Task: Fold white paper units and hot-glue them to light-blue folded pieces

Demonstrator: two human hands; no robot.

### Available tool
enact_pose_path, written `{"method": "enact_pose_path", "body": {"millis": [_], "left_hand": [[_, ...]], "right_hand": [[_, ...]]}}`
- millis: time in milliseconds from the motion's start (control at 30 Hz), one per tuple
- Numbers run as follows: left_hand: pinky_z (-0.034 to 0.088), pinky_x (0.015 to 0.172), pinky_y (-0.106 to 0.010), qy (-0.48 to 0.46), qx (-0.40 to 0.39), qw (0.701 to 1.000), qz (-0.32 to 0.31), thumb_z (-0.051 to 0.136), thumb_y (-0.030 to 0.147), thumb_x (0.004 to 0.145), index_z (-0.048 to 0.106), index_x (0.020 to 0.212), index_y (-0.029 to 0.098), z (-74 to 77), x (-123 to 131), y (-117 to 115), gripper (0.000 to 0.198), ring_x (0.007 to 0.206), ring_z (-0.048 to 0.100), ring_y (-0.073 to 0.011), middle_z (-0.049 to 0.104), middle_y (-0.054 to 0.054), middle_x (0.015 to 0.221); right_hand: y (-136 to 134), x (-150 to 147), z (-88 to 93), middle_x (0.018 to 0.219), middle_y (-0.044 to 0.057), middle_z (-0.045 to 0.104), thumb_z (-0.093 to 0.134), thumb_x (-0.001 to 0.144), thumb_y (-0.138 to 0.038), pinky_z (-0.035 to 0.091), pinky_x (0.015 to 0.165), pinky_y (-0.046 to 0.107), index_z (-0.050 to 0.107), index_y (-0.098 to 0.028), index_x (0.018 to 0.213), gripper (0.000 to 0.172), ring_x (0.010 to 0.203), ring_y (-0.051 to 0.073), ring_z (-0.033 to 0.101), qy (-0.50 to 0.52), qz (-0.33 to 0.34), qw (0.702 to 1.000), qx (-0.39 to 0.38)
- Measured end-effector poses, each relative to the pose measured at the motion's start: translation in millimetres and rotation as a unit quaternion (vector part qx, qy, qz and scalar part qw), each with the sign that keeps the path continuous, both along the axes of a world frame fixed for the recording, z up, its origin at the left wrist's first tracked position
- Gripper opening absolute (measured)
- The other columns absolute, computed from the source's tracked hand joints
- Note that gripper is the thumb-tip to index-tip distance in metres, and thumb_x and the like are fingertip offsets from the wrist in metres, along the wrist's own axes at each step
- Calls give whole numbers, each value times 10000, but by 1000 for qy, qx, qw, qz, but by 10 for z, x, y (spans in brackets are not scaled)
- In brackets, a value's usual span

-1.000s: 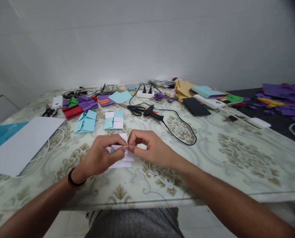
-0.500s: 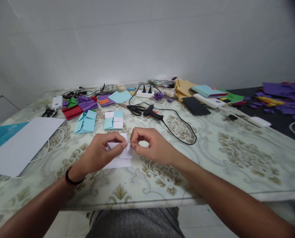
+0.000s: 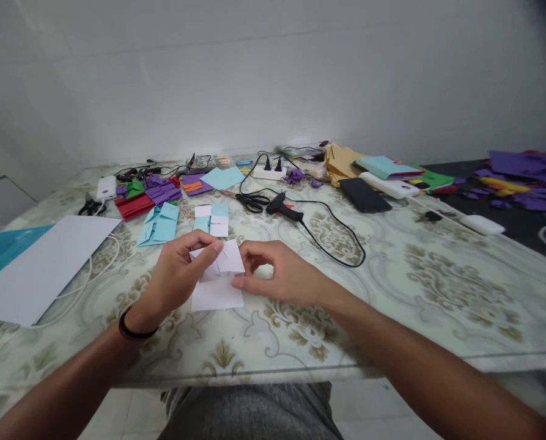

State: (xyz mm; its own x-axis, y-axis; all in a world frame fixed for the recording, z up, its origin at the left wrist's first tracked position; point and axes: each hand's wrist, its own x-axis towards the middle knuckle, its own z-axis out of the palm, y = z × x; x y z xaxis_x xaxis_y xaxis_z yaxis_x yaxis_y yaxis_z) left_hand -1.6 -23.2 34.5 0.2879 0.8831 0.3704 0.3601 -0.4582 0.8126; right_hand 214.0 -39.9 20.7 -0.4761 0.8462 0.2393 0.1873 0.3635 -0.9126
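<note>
Low over the near middle of the table, my left hand [image 3: 185, 266] pinches a piece of folded white paper [image 3: 230, 258], thumb in front and fingers behind. Creases run across its upper flap. A flat white section [image 3: 217, 296] shows below; whether it joins the folded part I cannot tell. My right hand [image 3: 277, 269] is at the paper's right edge, fingers curled and partly hidden by it, thumb against its lower part. Just beyond lie a folded blue-and-white paper piece [image 3: 219, 223] and a folded light-blue paper piece [image 3: 165, 225].
Black scissors [image 3: 252, 203] and a black glue gun [image 3: 284, 208] with a looping cord lie beyond my hands. A white power strip [image 3: 269, 173] is at the back. White sheets [image 3: 47, 269] lie left; a black phone [image 3: 364, 194] and purple paper scraps [image 3: 529, 177] are right.
The upper flap of the white paper has swung up and shows wider. My left hand has shifted slightly up and left; my right thumb has moved lower along the paper.
</note>
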Motion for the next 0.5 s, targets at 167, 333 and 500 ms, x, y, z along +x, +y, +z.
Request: {"method": "enact_pose_path", "body": {"millis": [167,333,500], "left_hand": [[482,523,-229,-36,-108,992,-51,747,424,866,741,864,170,4,26,-22,254,613,656,-153,769,-34,749],[513,506,-236,-38,-183,979,-77,856,445,779,738,901,167,-38,24,-23,326,611,705,-176,789,-54,769],[541,539,-249,-38,-182,979,-81,825,399,814,723,932,165,-75,16,-3,282,656,733,-190,797,-58,795]], "right_hand": [[18,-8,-38,664,-33,524,709,866,-328,397,618,255,532,-191,674,295,639,114,468,-17,-62,998,-1],[25,8,-44,664,-29,543,706,845,-303,378,596,251,564,-187,694,238,632,116,476,-24,-67,997,1],[22,9,-52,637,-34,525,698,848,-311,345,575,254,562,-186,674,255,616,113,449,-60,-81,995,17]]}}
